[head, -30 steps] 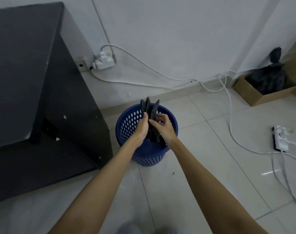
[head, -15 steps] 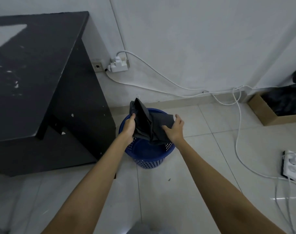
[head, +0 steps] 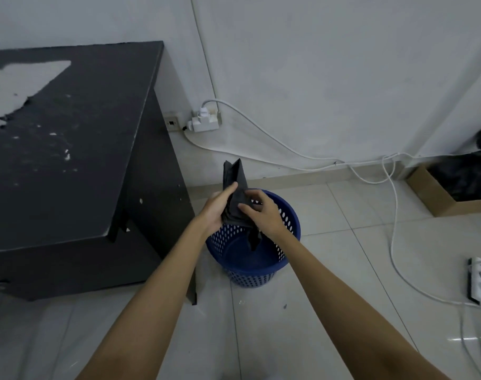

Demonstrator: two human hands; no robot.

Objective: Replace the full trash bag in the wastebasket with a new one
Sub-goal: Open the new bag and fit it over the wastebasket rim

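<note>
Since half a second ago: hands drawn back together, new trash bag [head: 235, 198] regathered into narrow folded bundle. Left hand [head: 216, 208] grips bundle from left side, thumb across front. Right hand [head: 261, 213] pinches bundle's right edge. Bag held above rim of blue wastebasket [head: 290, 237], lower tail hanging inside. Basket on tile floor, just beside black desk [head: 69, 149]. Full black bag [head: 466, 174] sits in cardboard box [head: 431, 193], far right.

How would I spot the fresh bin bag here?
Find the black desk on the left; just right of it stands a blue perforated wastebasket. Above its rim, the left hand and right hand hold a folded dark bag, flat rather than bulging.
</note>
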